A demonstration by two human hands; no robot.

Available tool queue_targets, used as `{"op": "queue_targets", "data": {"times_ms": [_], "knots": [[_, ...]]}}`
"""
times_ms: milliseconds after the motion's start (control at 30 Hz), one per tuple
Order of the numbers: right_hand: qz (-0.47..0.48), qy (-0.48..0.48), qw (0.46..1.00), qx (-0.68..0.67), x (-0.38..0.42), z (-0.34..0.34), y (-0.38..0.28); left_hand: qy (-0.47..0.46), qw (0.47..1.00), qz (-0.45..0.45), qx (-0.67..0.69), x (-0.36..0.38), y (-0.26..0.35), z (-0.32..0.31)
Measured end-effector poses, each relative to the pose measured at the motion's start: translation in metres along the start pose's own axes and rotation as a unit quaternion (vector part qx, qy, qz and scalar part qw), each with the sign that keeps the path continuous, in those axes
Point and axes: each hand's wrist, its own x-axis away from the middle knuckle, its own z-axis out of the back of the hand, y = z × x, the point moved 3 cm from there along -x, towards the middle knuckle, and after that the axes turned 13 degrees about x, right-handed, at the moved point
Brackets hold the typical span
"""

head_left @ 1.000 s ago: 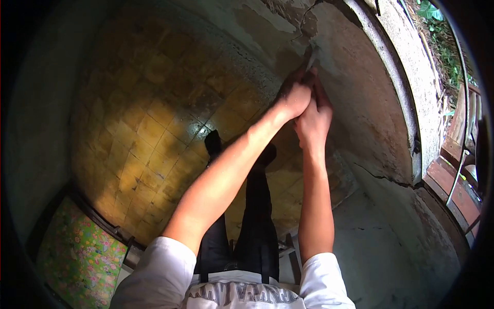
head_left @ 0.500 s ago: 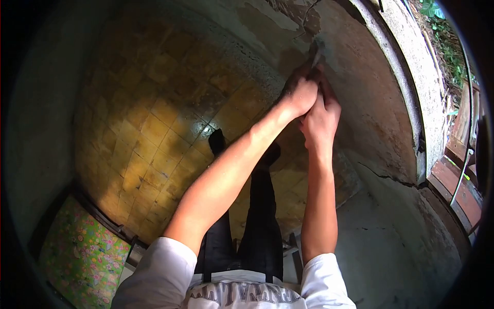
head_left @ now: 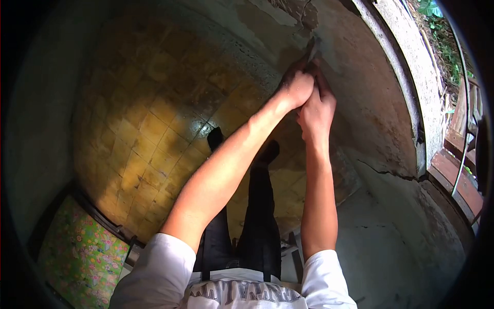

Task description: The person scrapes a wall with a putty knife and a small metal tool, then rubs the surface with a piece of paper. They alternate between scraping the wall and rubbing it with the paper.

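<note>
Both arms stretch out to the wall, whose plaster is patchy, stained and peeling. My left hand is closed around a thin flat-bladed tool, perhaps a scraper. Its handle is hidden by my fingers, and its tip meets the wall just below a cracked, flaking patch. My right hand lies against the left one from the right side, closed, with its fingers reaching up along the same tool. Shadow covers the fingertips of both hands.
Yellow floor tiles lie below, with my feet on them. A floral green cushion is at lower left. Cracks run through the wall to the right. Beyond the curved ledge are plants, a cable and wooden boards.
Both hands and the tool have shifted slightly left and up along the wall. The grip looks the same.
</note>
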Motion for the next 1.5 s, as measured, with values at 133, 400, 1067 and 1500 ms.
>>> {"op": "queue_targets", "data": {"times_ms": [133, 400, 1067, 1500], "knots": [[0.069, 0.0, 0.998, 0.012, -0.022, 0.004, 0.032, 0.022, 0.998, -0.055, -0.027, 0.002, 0.003, -0.006], [0.087, 0.0, 0.996, 0.019, -0.032, -0.001, 0.04, 0.021, 0.998, -0.031, -0.042, -0.004, -0.002, -0.003], [0.04, -0.021, 0.999, 0.007, -0.031, -0.007, 0.023, -0.001, 0.998, 0.068, -0.005, -0.016, -0.003, 0.011], [-0.033, -0.041, 0.995, -0.082, -0.015, 0.002, 0.022, 0.049, 0.982, 0.004, 0.184, 0.013, -0.011, -0.008]]}}
